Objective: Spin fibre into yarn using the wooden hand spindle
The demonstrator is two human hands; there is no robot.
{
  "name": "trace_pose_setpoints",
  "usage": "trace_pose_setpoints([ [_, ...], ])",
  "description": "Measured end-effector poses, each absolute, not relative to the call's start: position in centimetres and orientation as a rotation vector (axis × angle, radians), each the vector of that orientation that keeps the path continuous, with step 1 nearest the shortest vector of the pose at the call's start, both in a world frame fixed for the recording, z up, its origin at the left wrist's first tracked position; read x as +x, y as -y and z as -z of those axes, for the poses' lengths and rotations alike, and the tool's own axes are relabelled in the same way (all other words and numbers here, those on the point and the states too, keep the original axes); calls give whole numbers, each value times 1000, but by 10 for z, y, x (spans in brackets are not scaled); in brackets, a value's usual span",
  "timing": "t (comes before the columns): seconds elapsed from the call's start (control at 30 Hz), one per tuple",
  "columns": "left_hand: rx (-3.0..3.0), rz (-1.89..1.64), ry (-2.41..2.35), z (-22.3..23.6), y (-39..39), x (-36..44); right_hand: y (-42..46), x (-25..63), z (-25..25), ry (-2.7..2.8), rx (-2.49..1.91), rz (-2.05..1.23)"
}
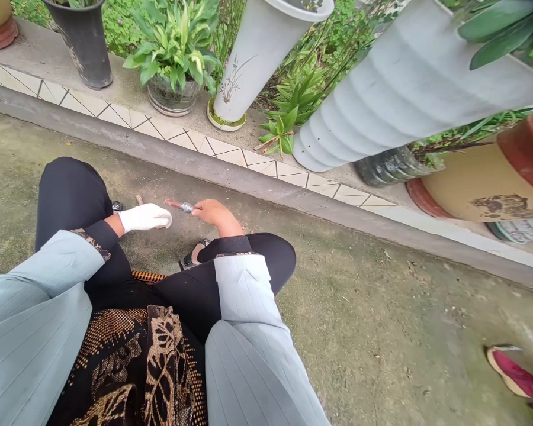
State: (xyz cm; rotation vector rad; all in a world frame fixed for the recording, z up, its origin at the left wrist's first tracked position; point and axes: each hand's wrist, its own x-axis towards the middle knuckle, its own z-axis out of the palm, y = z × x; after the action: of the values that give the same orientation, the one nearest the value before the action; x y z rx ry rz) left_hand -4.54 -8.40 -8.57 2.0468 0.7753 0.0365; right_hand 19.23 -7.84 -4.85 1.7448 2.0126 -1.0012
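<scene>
My left hand [146, 217] wears a white glove and is held low over the concrete, its fingers curled together. What it grips, if anything, is hidden by the glove. Just behind the glove shows a short brown stub [139, 200]; whether the hand touches it I cannot tell. To the right, my bare right hand [213, 213] is closed around the end of a short reddish-brown rod wrapped in silvery material [186, 207]. The rod's reddish end [171, 203] points left, a little above the gloved fingertips.
A low tiled ledge [195, 141] runs across in front. It carries a leafy plant in a clear pot [173, 94], a tall white pot [253, 59], a ribbed grey pot [382, 89] and a tan pot [479, 177]. Another person's red shoe [515, 373] is at lower right.
</scene>
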Motion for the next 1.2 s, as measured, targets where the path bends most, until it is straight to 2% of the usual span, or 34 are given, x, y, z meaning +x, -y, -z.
trace_pose_setpoints([
  [0.1, 2232, 29, -814, 84, 82, -46, 81, 179, 53, -1920, 1470, 1017],
  [0.4, 1707, -123, -716, 81, 77, -49, 91, 188, 49, -1805, 990, 1939],
  [0.57, 1624, -202, -768, 93, 72, -51, 91, 199, 37, -2019, 972, 2211],
  [0.9, 1476, -277, -759, 106, 81, -50, 92, 189, 45, -2204, 1556, 2184],
  [1.2, 1863, -136, -911, 83, 77, -46, 87, 171, 53, -2142, 2033, 1833],
])
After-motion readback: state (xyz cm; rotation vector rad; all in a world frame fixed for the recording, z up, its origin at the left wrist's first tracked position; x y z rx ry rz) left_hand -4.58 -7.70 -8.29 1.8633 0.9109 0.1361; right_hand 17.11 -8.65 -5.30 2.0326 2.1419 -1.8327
